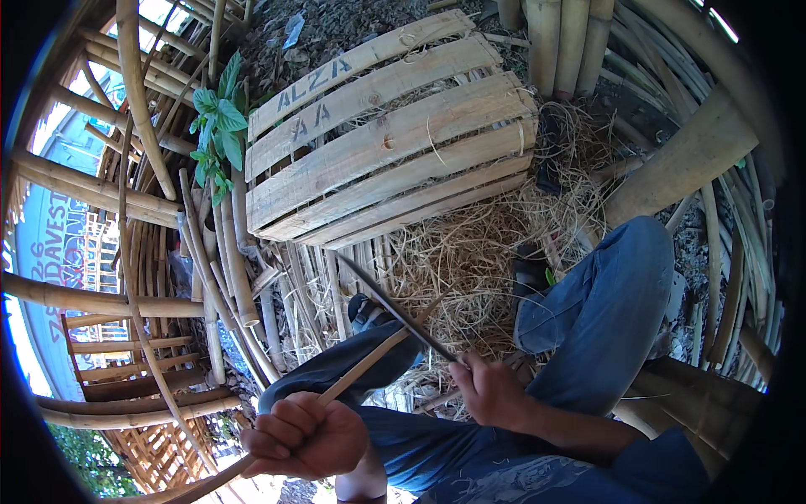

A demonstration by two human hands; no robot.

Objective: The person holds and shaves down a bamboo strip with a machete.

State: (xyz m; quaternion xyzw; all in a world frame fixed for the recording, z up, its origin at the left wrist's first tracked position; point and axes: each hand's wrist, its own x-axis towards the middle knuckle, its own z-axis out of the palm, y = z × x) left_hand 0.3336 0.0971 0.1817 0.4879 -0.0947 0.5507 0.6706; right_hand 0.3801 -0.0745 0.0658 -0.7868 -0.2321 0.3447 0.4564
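My left hand [304, 438] grips a thin bamboo strip [368, 364] that runs up and to the right across my knee. In my right hand [491, 391] is a long dark knife [395, 309]; its blade points up and to the left and lies across the strip near its upper end. Both hands hover over my legs in blue jeans [600, 315]. Below the blade the ground is covered with pale shavings [457, 260].
A wooden slat crate [386, 143] lies ahead on the ground. Bamboo poles [92, 197] and a bamboo frame stand at the left, more poles [558, 42] at the top right. A small green plant [220, 126] grows beside the crate. A wooden plank [693, 155] leans at the right.
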